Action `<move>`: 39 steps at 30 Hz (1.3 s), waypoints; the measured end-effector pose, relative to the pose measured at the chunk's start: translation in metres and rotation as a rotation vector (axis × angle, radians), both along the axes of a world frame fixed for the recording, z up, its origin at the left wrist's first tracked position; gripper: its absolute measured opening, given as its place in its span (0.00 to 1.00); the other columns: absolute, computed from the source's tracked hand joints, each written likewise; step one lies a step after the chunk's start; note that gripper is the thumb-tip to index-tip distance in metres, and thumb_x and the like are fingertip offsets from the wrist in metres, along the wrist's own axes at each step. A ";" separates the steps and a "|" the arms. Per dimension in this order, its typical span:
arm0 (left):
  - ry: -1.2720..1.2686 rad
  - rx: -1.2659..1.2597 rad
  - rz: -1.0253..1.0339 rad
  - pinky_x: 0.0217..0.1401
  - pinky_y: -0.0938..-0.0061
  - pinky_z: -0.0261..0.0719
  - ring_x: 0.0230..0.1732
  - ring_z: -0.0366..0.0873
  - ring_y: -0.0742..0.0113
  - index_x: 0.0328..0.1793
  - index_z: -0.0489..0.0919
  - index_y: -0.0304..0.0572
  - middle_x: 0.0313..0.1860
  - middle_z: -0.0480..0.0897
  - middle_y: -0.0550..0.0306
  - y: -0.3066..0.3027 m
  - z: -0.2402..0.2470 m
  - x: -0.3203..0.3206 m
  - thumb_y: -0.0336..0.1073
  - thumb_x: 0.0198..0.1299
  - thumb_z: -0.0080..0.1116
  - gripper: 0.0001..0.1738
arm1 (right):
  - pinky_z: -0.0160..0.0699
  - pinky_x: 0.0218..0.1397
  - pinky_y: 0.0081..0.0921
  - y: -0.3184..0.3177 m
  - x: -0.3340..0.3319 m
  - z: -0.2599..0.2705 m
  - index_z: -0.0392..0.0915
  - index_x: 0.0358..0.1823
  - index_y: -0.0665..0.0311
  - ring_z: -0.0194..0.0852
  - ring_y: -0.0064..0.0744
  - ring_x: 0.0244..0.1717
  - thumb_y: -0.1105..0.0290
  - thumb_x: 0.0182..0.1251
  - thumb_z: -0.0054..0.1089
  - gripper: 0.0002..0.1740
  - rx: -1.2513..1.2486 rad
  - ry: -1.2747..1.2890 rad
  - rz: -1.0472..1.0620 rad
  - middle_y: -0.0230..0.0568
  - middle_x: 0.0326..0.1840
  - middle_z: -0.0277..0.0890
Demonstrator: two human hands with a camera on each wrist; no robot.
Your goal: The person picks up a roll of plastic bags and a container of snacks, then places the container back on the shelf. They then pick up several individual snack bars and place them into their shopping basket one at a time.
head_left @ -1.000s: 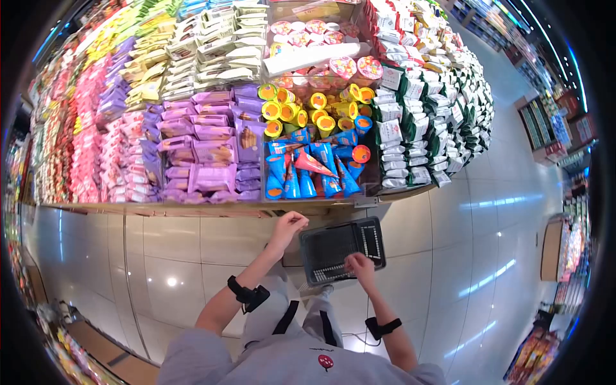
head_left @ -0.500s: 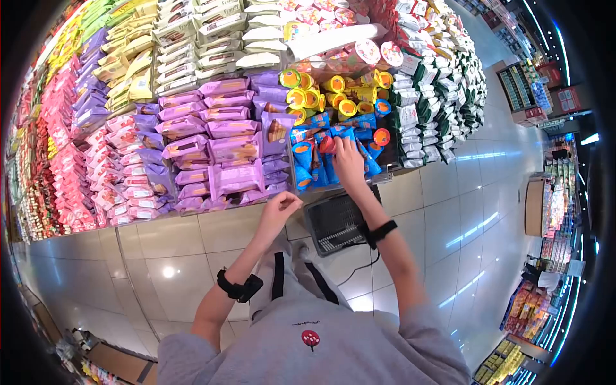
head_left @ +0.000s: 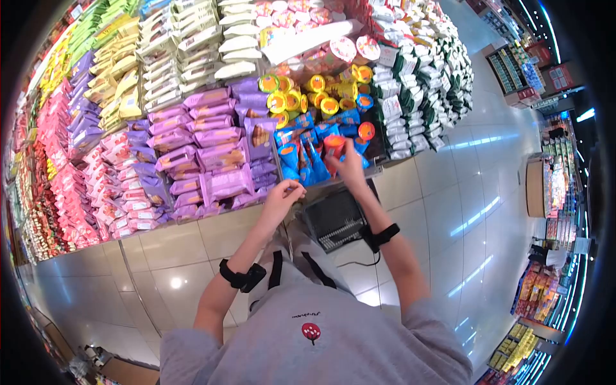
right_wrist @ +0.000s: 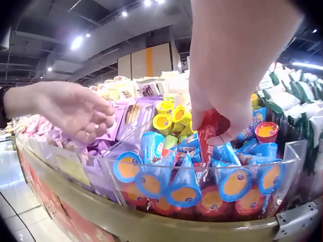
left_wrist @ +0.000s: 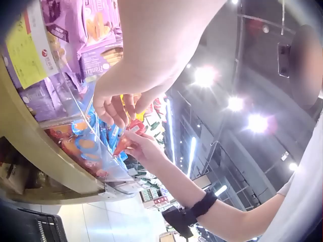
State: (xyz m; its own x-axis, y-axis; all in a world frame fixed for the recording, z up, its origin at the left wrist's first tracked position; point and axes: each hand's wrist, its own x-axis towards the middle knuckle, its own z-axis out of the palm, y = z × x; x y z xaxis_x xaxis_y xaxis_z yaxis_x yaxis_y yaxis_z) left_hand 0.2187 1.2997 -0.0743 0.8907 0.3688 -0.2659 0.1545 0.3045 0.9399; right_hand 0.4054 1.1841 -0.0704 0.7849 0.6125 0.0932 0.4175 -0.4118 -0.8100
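Note:
Among blue cone-shaped snack packs (right_wrist: 186,189) in a clear bin, my right hand (head_left: 350,168) grips a red cone-shaped snack pack (head_left: 334,146) with thumb and fingers. Its wide end faces up and its point runs down among the blue cones, as the right wrist view shows the red cone (right_wrist: 207,138). My left hand (head_left: 282,197) hovers in front of the bin's edge, fingers loosely curled around nothing. Yellow cone packs (head_left: 316,99) fill the back of the same bin. Purple snack packets (head_left: 221,183) lie in the compartment to the left.
A black shopping basket (head_left: 333,221) stands on the floor below the counter front. The bin's clear front wall (right_wrist: 166,194) has a metal bracket (right_wrist: 299,219) at its right corner. White and green packets (head_left: 410,106) are heaped on the right.
My right hand went from above the basket up into the bin and took hold of the red cone, which lay across the blue ones and now stands more upright. The left hand stays near the counter edge.

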 end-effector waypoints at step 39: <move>0.471 1.502 0.419 0.32 0.61 0.77 0.33 0.81 0.52 0.49 0.69 0.41 0.33 0.81 0.46 0.158 0.159 0.220 0.51 0.46 0.62 0.29 | 0.71 0.27 0.32 0.007 0.048 0.047 0.75 0.32 0.64 0.74 0.40 0.25 0.65 0.57 0.58 0.09 0.013 -0.077 0.282 0.42 0.22 0.73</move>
State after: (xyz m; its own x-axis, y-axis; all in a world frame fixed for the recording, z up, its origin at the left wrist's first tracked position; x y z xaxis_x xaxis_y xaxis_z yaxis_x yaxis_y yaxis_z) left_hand 0.4388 1.4574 0.0845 0.6158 0.7147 0.3317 0.6447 -0.6991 0.3093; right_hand 0.4533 1.1912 -0.0235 0.5738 0.8042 0.1547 0.5745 -0.2607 -0.7759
